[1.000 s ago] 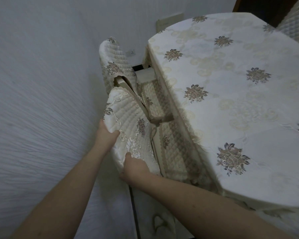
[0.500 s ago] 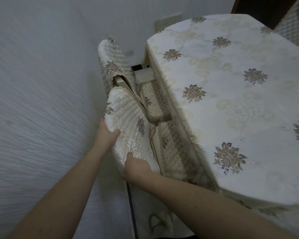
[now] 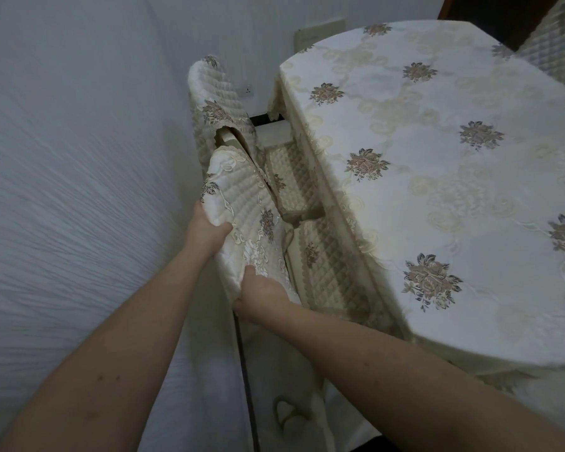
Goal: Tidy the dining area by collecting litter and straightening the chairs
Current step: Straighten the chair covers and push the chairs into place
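Nearest us, our right hand [image 3: 261, 296] pinches the lower edge of the near chair's backrest [image 3: 242, 220], thumb on the front of the quilted cover, fingers curled round the rim & mostly hidden behind it. Our left hand [image 3: 206, 230] grips the opposite, wall-side edge a bit higher, thumb hooked over the front, fingers wrapped behind. One hand per side probably gives us control of the chair's angle, so we can square it w/ the table [image 3: 437, 177] rather than just shove it.

The backrest stands between the textured wall [image 3: 79, 158] on the left & the table's left edge. Its seat [image 3: 320, 259] is already tucked partly under the overhanging floral tablecloth, so we judge the chair is nearly in place and only the alignment is left.

Beyond it, a second chair [image 3: 216, 102] w/ the same quilted cover sits further along the same table edge. Its seat [image 3: 287, 181] is also under the cloth, and its backrest appears to touch or overlap the top of ours. The two look about lined up along the wall, prob. the reason we hold ours so close to it.

Far end: a wall socket [image 3: 248, 90] just past the second chair, and a dark doorway beyond the table's far corner. No litter visible on the tabletop from here.
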The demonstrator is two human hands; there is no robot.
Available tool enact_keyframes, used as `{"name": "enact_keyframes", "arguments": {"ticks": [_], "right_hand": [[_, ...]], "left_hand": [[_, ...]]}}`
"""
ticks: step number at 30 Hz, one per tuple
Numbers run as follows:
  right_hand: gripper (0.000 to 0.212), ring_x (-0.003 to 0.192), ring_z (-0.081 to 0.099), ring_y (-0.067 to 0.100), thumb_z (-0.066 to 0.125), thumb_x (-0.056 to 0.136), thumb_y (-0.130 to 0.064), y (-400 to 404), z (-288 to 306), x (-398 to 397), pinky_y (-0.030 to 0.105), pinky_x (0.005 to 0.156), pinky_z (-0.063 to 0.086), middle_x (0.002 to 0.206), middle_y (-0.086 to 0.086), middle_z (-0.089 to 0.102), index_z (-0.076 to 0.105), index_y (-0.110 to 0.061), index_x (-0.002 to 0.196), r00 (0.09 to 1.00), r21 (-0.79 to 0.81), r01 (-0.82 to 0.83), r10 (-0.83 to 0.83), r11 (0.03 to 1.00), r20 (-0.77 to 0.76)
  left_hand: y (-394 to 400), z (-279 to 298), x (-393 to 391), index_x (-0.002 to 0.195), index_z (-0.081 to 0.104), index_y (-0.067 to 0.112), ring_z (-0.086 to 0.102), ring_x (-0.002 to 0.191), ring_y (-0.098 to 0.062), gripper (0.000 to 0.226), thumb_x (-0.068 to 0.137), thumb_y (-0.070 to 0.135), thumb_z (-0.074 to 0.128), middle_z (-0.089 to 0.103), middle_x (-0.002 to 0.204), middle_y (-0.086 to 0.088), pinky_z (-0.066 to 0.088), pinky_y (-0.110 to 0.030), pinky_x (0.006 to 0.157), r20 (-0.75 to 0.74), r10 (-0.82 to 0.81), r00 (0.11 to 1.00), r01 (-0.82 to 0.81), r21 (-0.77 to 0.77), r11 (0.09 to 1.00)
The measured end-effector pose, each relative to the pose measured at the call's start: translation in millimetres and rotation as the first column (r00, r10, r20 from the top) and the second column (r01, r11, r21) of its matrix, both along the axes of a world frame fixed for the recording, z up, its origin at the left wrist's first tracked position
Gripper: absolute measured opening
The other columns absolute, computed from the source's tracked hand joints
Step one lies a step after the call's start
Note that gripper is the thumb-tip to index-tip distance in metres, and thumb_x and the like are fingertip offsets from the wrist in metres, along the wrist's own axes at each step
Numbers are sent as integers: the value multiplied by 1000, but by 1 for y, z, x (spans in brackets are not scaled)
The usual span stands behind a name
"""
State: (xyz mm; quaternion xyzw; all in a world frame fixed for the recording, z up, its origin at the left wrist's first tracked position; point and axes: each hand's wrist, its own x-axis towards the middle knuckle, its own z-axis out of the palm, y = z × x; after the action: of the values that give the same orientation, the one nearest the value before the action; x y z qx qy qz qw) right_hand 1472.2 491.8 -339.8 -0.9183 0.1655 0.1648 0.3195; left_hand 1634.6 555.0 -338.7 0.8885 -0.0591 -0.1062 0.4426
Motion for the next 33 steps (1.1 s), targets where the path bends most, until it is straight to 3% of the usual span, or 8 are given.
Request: {"name": "enact_keyframes", "arguments": {"ticks": [5,10,13,22,29,33], "right_hand": [[70,104,59,36,56,87,-40,-3,-4,-12,37,73,38,117,19,58,24,-7,139,999,44,34,-36,998,34],[66,104,60,35,58,86,-49,-12,-8,-26,37,78,44,117,18,59,34,-6,131,1000,104,7,-8,995,8],[63,104,59,34,57,86,-54,-17,-9,-31,33,75,42,115,17,60,42,-5,123,999,148,19,-12,989,-49],[62,111,57,34,53,89,-49,-24,-11,-32,35,87,44,122,19,57,41,-2,127,998,228,-8,21,974,-54],[49,101,62,31,62,83,-33,-25,-8,-27,31,78,47,113,13,61,50,-4,120,995,220,-70,83,973,-52],[49,100,62,31,64,81,-34,-25,-5,-23,30,75,46,109,12,60,53,-3,117,992,183,-98,110,978,-56]], "left_hand": [[0,11,-17,147,18,16,49,108,-21,83,82,18,70,47,132,-9,44,-33,86,-48,-27,998,27,2,1000],[5,8,-61,151,1,11,46,125,-33,105,77,14,76,39,143,-16,43,-45,102,-136,5,991,6,80,997],[8,0,-88,149,4,10,46,125,-33,100,78,9,75,40,141,-17,43,-48,102,-152,40,988,-33,45,998],[8,-4,-91,145,10,18,50,118,-33,87,83,10,70,45,134,-14,47,-55,96,-208,94,974,-92,17,996],[7,-8,-92,143,12,21,53,110,-31,84,83,10,70,48,126,-13,50,-51,92,-200,127,972,-124,27,992],[6,-8,-94,141,15,19,52,111,-28,81,82,8,69,47,126,-11,49,-48,93,-190,130,973,-132,4,991]]}}
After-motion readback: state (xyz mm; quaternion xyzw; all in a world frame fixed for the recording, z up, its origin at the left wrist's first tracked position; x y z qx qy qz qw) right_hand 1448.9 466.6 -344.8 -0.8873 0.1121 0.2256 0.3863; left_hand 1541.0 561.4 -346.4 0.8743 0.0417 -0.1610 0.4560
